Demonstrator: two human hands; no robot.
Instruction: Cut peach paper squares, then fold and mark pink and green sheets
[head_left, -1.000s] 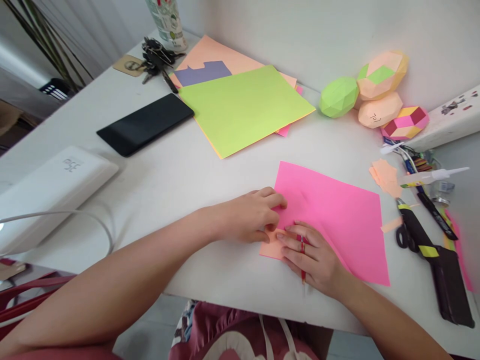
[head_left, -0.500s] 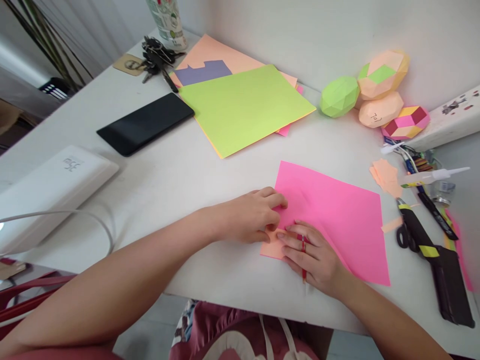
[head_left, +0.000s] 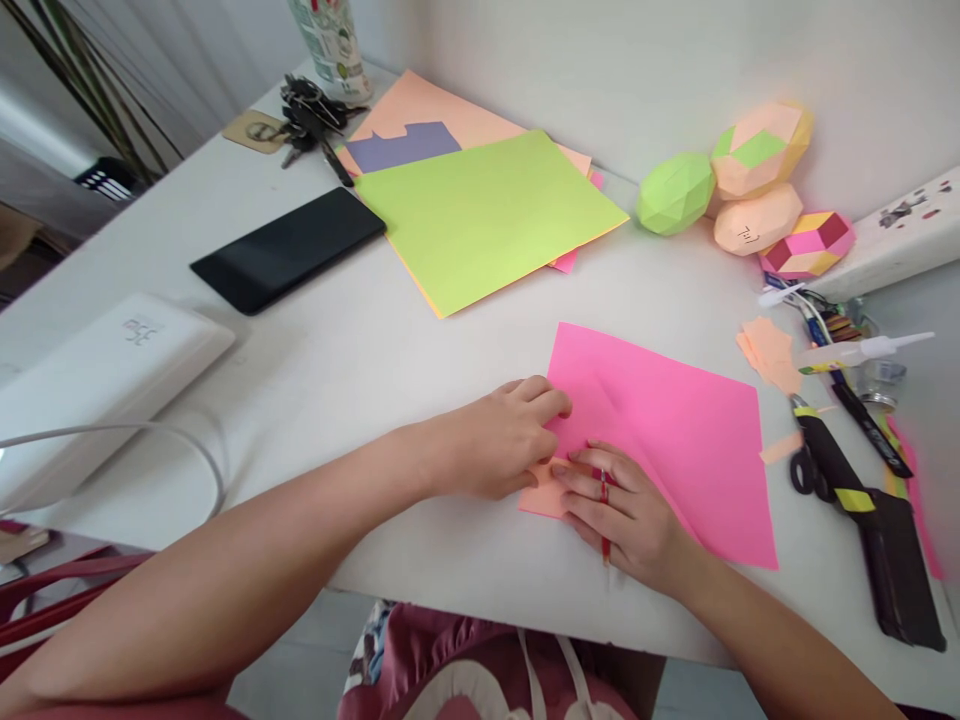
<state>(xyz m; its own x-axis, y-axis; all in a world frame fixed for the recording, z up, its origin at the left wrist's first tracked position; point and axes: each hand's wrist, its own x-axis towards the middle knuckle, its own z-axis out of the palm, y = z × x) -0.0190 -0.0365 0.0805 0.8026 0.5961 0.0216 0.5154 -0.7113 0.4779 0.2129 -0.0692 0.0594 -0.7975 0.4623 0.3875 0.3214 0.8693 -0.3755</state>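
Near the desk's front edge, the right hand is lying over a small peach-coloured paper piece, its fingers slightly spread and pressing down, probably keeping the piece flat against the large bright-pink paper sheet beneath. A slim red stick-like tool is sitting threaded between those fingers, seemingly stowed there so that the fingertips are staying usable. The left hand is resting on the pink sheet's left edge beside the peach piece, its fingers curling inward; whether they are pinching paper, I cannot tell.

To the right, a black glue gun with yellow-green accents is lying on its side, likely within easy reach. To the left, a white rounded-corner power bank is showing grey characters, too unclear for sure reading.

Farther off, a flat black phone is showing a dark screen, and a lime-green paper sheet is covering other coloured sheets, perhaps stacked for tidiness. Behind, a faceted peach paper solid is bearing small dark drawn marks, while a tall green-patterned container is carrying printing too small to read.
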